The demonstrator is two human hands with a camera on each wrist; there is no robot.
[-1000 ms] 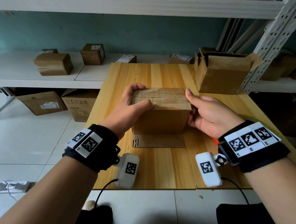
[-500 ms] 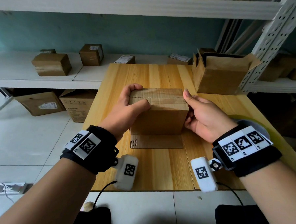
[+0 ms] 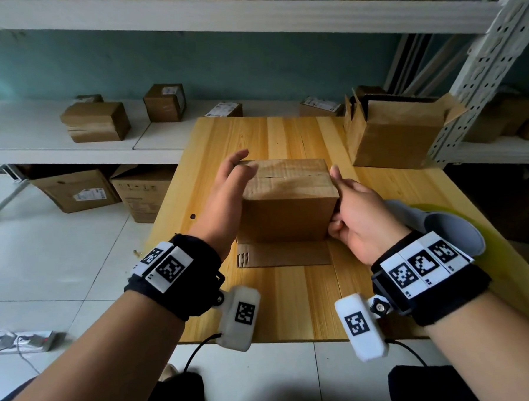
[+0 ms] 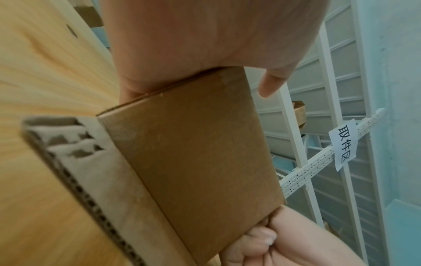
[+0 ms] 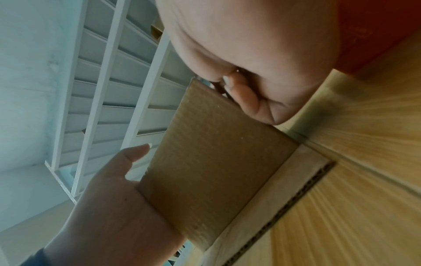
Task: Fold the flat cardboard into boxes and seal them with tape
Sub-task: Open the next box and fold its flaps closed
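A small brown cardboard box (image 3: 288,208) stands mid-table with its top flaps folded down along a seam. One bottom flap (image 3: 284,254) lies flat on the wood toward me. My left hand (image 3: 229,187) is at the box's left side, palm near the cardboard, fingers straight and lifted off the top. My right hand (image 3: 359,213) holds the right side, thumb up at the top right edge, fingers curled against the wall. The left wrist view shows the box (image 4: 193,153) between the left palm (image 4: 205,36) and the right fingers (image 4: 262,239).
An open cardboard box (image 3: 398,138) stands at the wooden table's (image 3: 278,307) back right. A grey and yellow-green object (image 3: 451,230) lies behind my right wrist. Closed boxes (image 3: 96,121) sit on the white shelf behind; more stand on the floor at left.
My left hand has let go of the box's top left edge and straightened its fingers. The right hand has stayed on the right side.
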